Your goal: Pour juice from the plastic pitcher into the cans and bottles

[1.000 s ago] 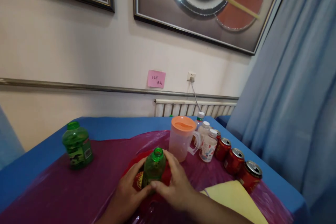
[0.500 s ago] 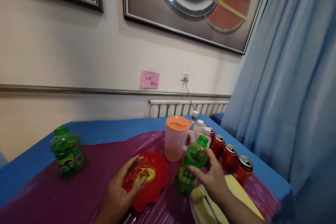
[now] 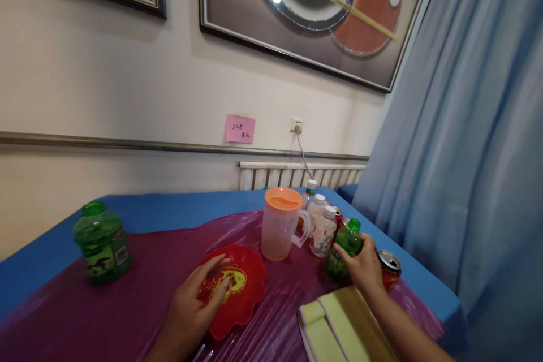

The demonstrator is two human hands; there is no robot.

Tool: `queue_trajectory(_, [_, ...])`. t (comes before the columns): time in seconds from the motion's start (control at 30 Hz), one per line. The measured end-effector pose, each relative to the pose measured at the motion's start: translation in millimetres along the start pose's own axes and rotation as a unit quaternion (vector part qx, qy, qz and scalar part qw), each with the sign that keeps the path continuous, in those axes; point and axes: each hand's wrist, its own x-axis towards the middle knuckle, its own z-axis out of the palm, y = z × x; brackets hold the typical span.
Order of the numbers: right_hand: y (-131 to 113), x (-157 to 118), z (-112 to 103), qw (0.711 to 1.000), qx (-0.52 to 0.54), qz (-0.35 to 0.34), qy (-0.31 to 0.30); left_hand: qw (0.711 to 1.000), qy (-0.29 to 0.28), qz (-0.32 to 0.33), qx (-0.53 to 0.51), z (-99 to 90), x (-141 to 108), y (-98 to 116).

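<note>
My right hand is wrapped round a small green plastic bottle with a green cap. The bottle is upright, beside a white-capped bottle and in front of the red cans. Whether its base touches the table cannot be made out. Over the left rim of a red scalloped plate hovers my left hand, thumb and fingers apart, holding nothing. Yellow print marks the plate's middle. Under my right forearm lies a folded yellow cloth with pale purple edging.
A clear pitcher with an orange lid stands behind the plate. Another green bottle is at the left. Bottles and red cans, one nearest at the right, form rows. Purple plastic sheeting covers part of the blue tablecloth. A blue curtain hangs right.
My right hand has carried the green bottle rightward, from in front of the pitcher to beside the white-capped bottles and cans. My left hand has hardly moved.
</note>
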Motion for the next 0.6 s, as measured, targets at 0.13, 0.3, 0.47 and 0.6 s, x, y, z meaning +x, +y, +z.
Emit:
queue_trajectory(0.13, [4, 0, 9, 1.0, 0.005, 0.005, 0.001, 1.0, 0.007, 0.015, 0.003, 2.5, -1, -3])
queue_trajectory(0.3, [7, -13, 0, 0.997, 0.021, -0.054, 0.049, 1.0, 0.015, 0.025, -0.003, 0.1, -1, 8])
queue_trajectory(0.47, [-14, -89, -7, 0.972, 0.091, -0.215, 0.004, 1.0, 0.007, -0.003, -0.018, -6.1, 0, 23])
queue_trajectory(0.6, [-64, -185, 41, 0.851, 0.141, -0.467, -0.194, 0.994, 0.033, -0.071, -0.073, -6.9, 5, 23])
